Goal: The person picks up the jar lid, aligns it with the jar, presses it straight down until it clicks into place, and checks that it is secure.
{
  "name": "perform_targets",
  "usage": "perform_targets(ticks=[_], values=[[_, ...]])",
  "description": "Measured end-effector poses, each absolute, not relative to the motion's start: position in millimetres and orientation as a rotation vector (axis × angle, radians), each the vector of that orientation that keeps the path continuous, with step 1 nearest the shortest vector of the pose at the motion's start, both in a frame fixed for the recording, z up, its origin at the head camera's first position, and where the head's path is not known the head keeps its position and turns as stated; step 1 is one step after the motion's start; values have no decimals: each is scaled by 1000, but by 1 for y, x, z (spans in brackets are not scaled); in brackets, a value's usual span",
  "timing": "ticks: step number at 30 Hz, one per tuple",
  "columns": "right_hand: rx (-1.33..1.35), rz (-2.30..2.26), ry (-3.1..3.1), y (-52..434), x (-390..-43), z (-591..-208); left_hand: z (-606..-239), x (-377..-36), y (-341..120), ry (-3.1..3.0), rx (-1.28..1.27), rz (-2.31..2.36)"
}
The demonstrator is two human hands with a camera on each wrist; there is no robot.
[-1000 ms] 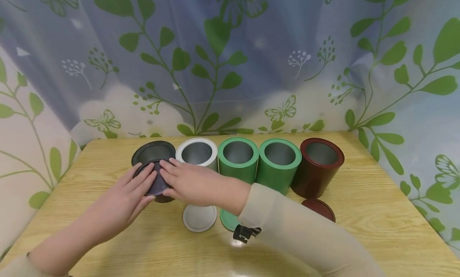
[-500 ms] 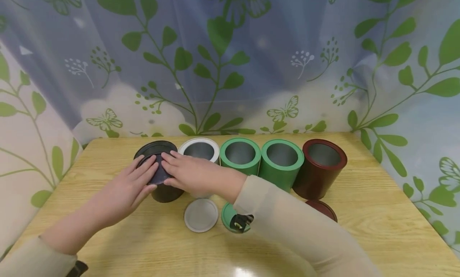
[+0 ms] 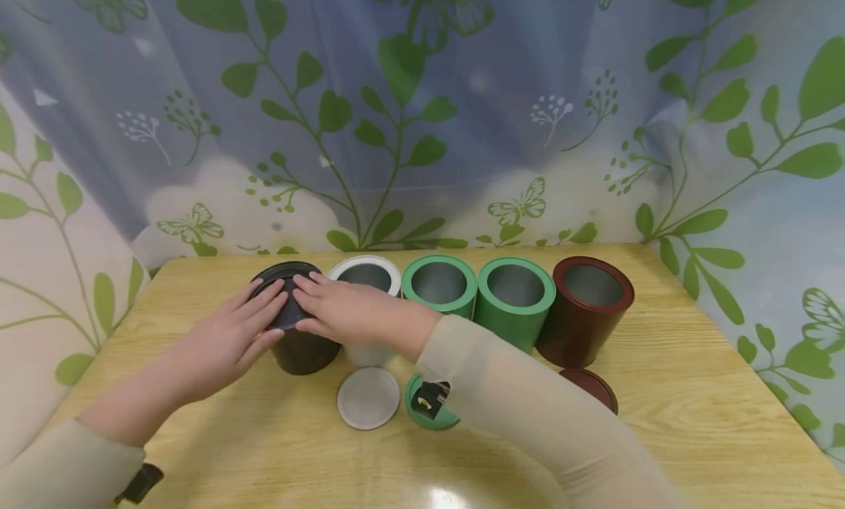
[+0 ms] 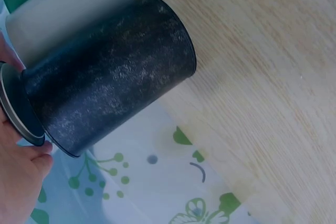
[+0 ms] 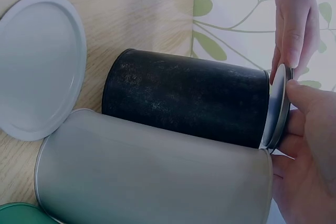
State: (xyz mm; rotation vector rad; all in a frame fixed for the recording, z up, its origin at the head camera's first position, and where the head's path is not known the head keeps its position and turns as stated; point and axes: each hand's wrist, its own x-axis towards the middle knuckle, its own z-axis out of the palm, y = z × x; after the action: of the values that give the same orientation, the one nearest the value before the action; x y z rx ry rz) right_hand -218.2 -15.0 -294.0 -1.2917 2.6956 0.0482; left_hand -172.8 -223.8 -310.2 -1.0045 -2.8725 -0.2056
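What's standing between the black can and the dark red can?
In the head view, a white cylindrical metal-looking can and then two green cylindrical metal-looking cans stand between the black cylindrical can and the dark red cylindrical can.

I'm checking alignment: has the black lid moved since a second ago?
Yes: judged against the black can, the black lid has shifted toward that can's far side.

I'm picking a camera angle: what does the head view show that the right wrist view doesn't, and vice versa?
Only the head view shows the dark red can, the dark red lid and the open tops of the two green cans. Only the right wrist view shows the pale underside of the black lid, facing the black can. Both show the left hand, right hand, black can, black lid, white can and white lid.
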Motion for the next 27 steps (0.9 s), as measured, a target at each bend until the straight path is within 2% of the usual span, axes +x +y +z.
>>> perform_targets(ticks=[27], values=[[-1255,42,2676,-23,-236,-295,-312,-191,-232,-2904,-995,-245]])
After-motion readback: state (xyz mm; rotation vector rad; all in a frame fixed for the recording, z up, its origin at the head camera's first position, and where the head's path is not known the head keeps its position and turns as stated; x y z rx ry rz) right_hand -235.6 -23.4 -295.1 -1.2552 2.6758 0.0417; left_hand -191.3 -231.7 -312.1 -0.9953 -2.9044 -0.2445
